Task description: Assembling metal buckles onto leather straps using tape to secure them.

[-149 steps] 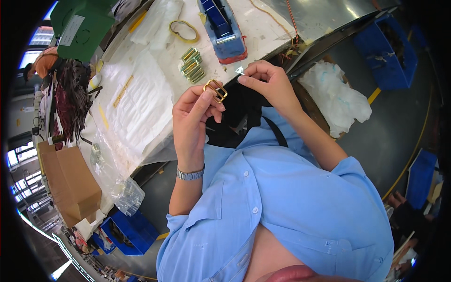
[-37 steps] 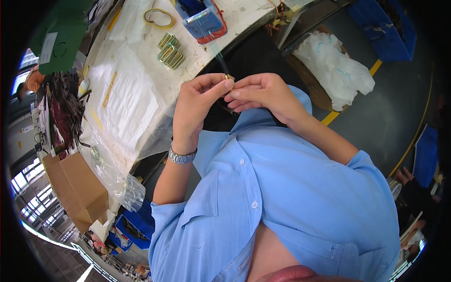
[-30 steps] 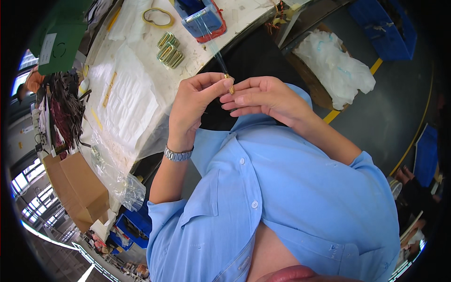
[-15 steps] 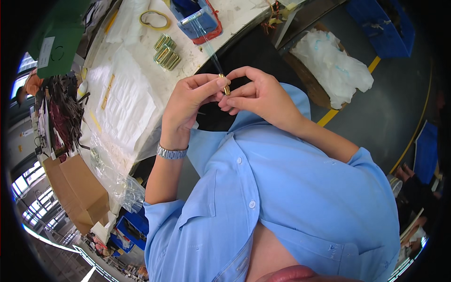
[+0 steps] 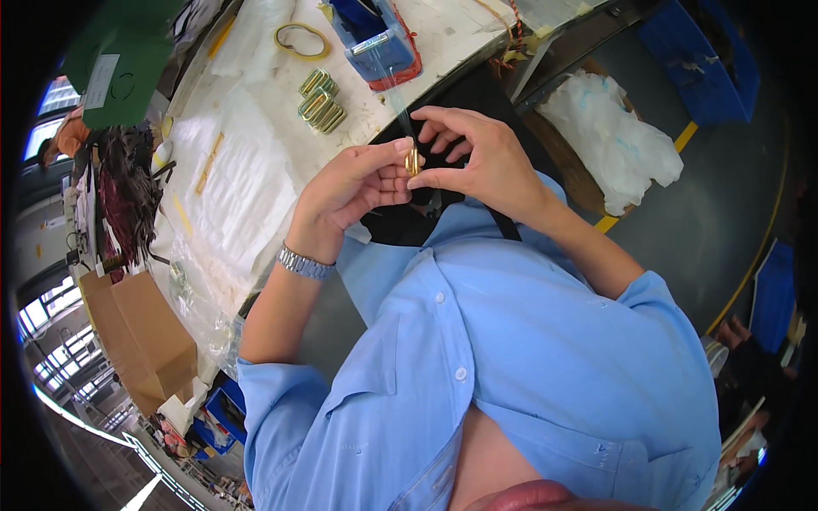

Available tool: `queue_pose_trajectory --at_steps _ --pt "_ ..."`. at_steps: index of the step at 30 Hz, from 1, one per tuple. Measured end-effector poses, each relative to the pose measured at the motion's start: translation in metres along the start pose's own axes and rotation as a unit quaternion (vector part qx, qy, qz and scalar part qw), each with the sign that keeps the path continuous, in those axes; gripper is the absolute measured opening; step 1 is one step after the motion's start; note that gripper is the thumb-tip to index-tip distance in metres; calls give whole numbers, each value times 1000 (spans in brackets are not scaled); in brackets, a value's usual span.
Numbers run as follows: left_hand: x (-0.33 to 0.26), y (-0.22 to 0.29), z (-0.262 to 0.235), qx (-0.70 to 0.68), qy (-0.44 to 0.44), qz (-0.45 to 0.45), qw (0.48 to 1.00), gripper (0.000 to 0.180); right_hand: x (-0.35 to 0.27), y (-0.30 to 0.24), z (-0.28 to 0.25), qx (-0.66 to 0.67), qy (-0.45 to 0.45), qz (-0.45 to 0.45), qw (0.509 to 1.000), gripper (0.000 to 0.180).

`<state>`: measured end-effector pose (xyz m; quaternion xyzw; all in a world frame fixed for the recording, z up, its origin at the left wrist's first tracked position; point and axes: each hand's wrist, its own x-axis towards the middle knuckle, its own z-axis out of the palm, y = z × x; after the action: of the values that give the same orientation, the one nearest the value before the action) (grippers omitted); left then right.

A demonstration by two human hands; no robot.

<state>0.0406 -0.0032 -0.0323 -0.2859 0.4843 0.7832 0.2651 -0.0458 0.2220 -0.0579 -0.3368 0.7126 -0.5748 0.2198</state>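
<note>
My left hand pinches a small stack of shiny gold metal rings between thumb and fingers, beyond the front edge of the worktable. A strip of clear tape runs down to the stack from a blue tape dispenser. On the right, my right hand has its fingers apart and raised. Its thumb tip is at the lower end of the gold stack; whether it presses on it I cannot tell. Several similar bundles of gold rings lie on the table, left of the dispenser.
A yellowish tape roll and white wrapping sheets lie on the worktable. At lower left stands a cardboard box. To the right are a white plastic bag in a carton and a blue bin on the floor.
My right hand's fingers have spread away from the gold stack, which both hands pinched before. My left hand still holds it, turned more upright. The whole view has shifted slightly.
</note>
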Motion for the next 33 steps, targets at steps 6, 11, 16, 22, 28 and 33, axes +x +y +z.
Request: queue_pose_trajectory --at_steps 6,11,16,22,28,33 --pt "9 3 -15 -75 -44 -42 995 33 7 10 11 177 -25 -1 984 75" --pt "5 7 -7 -73 -28 -53 995 32 4 0 14 198 -28 44 979 67" --pt "-20 -22 19 67 63 85 992 24 3 -6 11 243 -24 89 966 63" --pt "-15 -59 55 382 311 542 681 22 1 -12 10 304 -12 125 944 62" --pt "3 -66 55 389 360 600 599 22 2 -19 10 307 -5 154 939 63" --pt "5 -63 51 401 365 616 571 14 4 -22 11 300 -6 148 943 62"
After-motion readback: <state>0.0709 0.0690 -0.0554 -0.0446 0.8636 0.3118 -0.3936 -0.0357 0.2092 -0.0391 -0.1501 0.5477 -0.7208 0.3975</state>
